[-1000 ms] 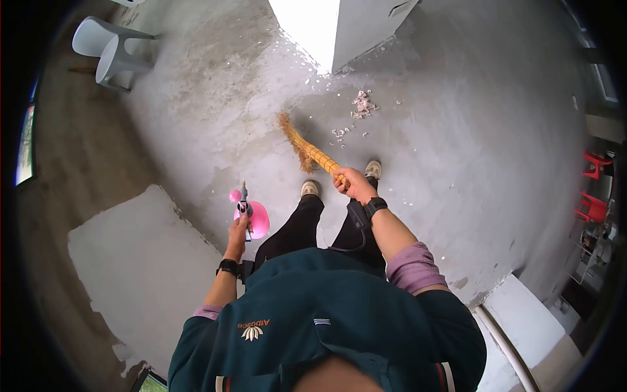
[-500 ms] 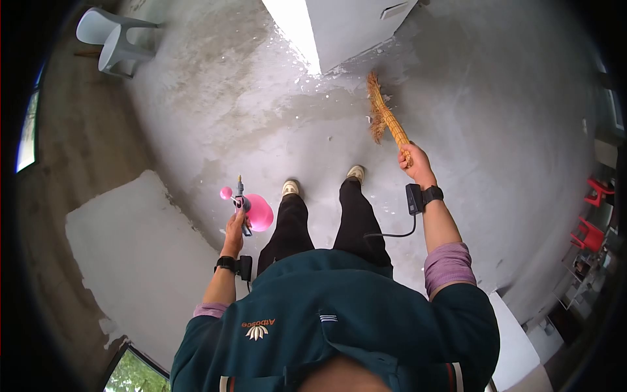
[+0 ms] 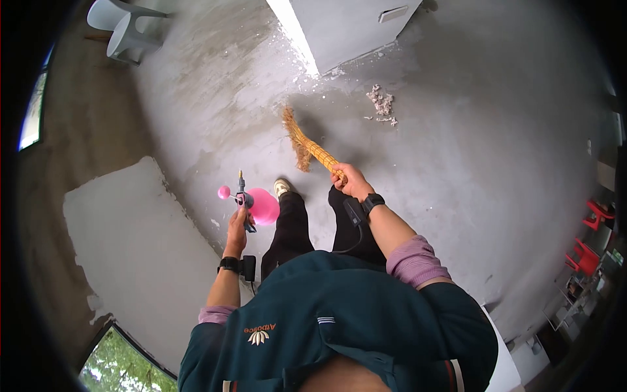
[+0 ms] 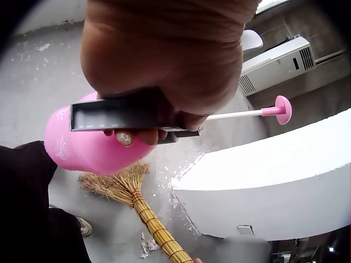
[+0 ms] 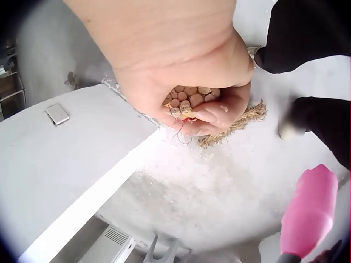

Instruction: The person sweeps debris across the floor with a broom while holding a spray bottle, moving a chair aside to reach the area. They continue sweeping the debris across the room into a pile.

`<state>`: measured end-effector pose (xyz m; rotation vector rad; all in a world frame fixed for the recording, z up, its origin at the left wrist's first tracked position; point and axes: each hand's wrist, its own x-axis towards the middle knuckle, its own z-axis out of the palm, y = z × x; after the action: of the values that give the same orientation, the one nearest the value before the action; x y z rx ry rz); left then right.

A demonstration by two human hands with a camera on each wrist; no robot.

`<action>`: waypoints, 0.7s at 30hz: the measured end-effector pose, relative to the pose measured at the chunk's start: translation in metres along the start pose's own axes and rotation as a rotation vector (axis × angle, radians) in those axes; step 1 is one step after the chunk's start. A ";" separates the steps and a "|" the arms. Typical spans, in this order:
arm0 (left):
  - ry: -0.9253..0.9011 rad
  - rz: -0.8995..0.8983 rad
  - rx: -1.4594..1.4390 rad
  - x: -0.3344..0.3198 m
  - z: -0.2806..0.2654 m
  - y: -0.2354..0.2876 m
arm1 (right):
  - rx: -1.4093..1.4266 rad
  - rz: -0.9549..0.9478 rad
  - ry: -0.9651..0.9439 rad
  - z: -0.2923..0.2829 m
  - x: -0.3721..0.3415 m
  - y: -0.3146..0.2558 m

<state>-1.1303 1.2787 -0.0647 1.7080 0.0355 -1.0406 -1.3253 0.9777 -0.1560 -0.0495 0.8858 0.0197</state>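
Note:
In the head view my left hand (image 3: 236, 234) grips the grey handle of a pink pump spray bottle (image 3: 264, 207). Its brass nozzle points forward, and a pink pump knob (image 3: 224, 192) sticks out to the left. My right hand (image 3: 353, 181) holds a straw hand broom (image 3: 319, 154) by the handle, fingers wrapped round the bound stalks. The broom's bristles (image 3: 288, 119) lie over the floor, ahead and to the left. Cut stalk ends (image 5: 186, 97) show inside the right fist in the right wrist view. A small pile of pale scraps (image 3: 381, 101) lies right of the bristles.
A white wall corner (image 3: 353, 32) stands ahead, with white flecks on the floor at its foot. A pale chair (image 3: 127, 32) is far left, and a red chair (image 3: 583, 257) is at the right edge. The grey floor is bare concrete (image 3: 457, 150).
The broom swung out to the right, then back left in front of my feet. The scraps, hidden half a second ago, show again, more gathered. My left hand keeps hold of the spray bottle.

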 end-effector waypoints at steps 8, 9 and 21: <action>0.047 -0.008 0.006 -0.020 -0.003 -0.036 | 0.214 -0.185 0.044 -0.105 -0.044 -0.110; 0.054 -0.019 0.016 -0.022 -0.003 -0.041 | 0.223 -0.205 0.087 -0.116 -0.056 -0.126; -0.005 -0.023 0.005 -0.033 -0.017 -0.108 | 0.092 -0.305 0.100 -0.103 -0.098 -0.064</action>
<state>-1.1935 1.3521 -0.1250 1.7129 0.0500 -1.0630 -1.4643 0.9085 -0.1428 -0.1004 0.9707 -0.3104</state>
